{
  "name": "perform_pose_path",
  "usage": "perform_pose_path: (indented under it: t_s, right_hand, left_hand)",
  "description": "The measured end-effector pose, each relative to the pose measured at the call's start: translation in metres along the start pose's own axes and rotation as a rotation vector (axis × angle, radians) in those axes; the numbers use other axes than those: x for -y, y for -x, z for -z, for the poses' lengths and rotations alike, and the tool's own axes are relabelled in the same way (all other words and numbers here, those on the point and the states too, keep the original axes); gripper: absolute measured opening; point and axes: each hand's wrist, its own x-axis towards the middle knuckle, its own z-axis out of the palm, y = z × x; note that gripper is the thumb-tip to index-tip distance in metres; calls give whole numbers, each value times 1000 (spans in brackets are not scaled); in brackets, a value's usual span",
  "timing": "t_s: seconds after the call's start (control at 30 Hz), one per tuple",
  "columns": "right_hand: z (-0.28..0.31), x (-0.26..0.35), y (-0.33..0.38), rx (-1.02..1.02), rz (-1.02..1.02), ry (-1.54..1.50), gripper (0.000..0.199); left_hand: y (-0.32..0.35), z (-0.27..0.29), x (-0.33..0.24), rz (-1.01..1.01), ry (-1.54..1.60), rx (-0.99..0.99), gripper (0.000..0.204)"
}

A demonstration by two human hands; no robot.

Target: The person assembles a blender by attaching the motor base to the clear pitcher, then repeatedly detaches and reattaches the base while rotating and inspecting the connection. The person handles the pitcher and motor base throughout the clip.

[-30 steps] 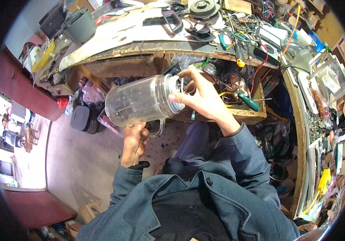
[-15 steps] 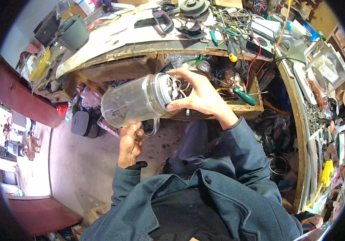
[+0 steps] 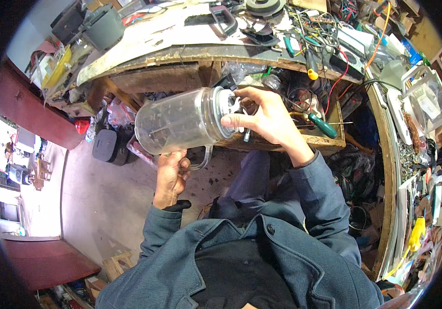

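A clear, cloudy blender jar (image 3: 172, 122) lies on its side in the air before me, in front of the bench. My left hand (image 3: 172, 175) is closed under it at the looped clear handle (image 3: 206, 158), and the fingers partly cover that handle. At the jar's right end is a whitish collar (image 3: 226, 109). My right hand (image 3: 271, 117) grips this end, thumb on the near side and fingers on the far side. The right palm partly hides what sits in the collar's end.
Beyond the jar, a wooden workbench (image 3: 169, 57) carries tools, cables and a speaker-like box (image 3: 347, 61). A green-handled screwdriver (image 3: 322, 125) lies across an open, cluttered drawer (image 3: 329, 141). More parts crowd the right-hand bench (image 3: 385, 170). A black bin-like box (image 3: 105, 145) stands on the floor at left.
The jar and both hands sit slightly higher and further right in view, as the whole scene shifts a little. My right fingers have moved slightly at the collar end.
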Motion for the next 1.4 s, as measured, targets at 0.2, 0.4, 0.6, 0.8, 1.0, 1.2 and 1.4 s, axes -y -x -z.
perform_pose_path:
  t_s: [0.2,0.4,0.6,0.8,1.0,1.2,1.4]
  right_hand:
    - [0,8,-4,29,-83,72,71]
    - [-1,8,-4,89,-199,-31,67]
    - [-5,0,0,70,-96,-76,60]
    - [-2,0,2,67,6,-59,73]
    - [-1,-6,2,71,41,-54,79]
    - [-1,-11,2,75,-8,-109,80]
    - [-1,-21,6,88,-25,-168,81]
  left_hand:
    - [0,-1,-1,-6,14,8,20]
    - [1,-1,2,-12,30,7,18]
    - [-2,1,6,-10,20,-13,17]
    - [4,-9,1,-15,45,-35,20]
    - [1,-3,4,-22,25,-17,19]
    - [5,-10,-2,-16,10,-49,13]
    - [2,-4,5,-51,-3,-18,10]
